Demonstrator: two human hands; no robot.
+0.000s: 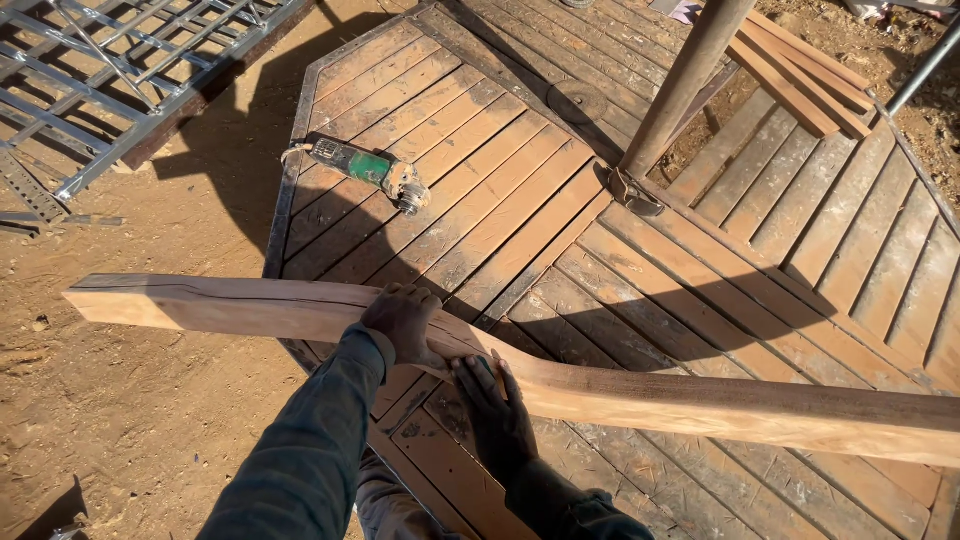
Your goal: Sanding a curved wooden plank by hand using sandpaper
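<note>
Wooden beam (620, 395) across slatted deck (480, 200), left hand (405, 322) fingers curled over its top edge, right hand (497, 412) fingers spread flat against its side

outdoors, low sun, long shadows; slatted wooden deck (520, 200) on sandy ground (130, 400); metal pole (680, 90); steel frame (110, 80).

Rough matt wooden beam (640, 395), weathered plank deck (500, 200), galvanised metal frame (110, 70)
</note>
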